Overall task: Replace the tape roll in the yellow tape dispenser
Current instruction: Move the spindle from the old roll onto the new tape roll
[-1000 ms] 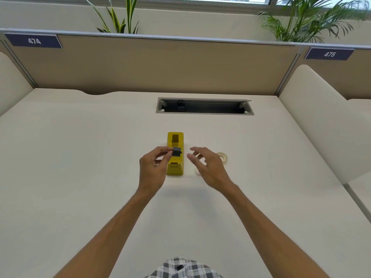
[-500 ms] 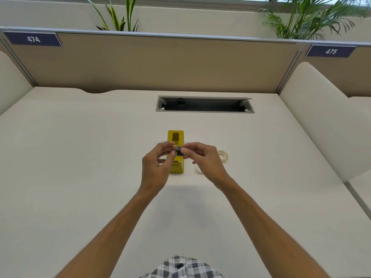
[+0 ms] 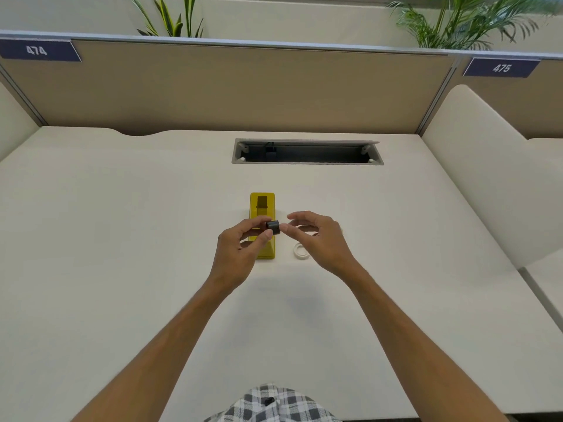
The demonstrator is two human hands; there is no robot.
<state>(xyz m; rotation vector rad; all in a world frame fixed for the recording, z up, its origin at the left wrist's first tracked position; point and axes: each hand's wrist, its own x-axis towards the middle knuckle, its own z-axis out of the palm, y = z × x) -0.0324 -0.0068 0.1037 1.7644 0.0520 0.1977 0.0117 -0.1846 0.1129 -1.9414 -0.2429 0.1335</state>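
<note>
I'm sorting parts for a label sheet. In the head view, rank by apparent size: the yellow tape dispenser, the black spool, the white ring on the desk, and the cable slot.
1. Cable slot
2. Yellow tape dispenser
3. and 4. White ring and black spool: unsure. The spool is lifted nearer the camera, and the right hand partly hides the ring.

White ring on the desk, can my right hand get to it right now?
Probably yes: the ring lies uncovered just under the right hand, whose fingers only touch the black hub.
</note>
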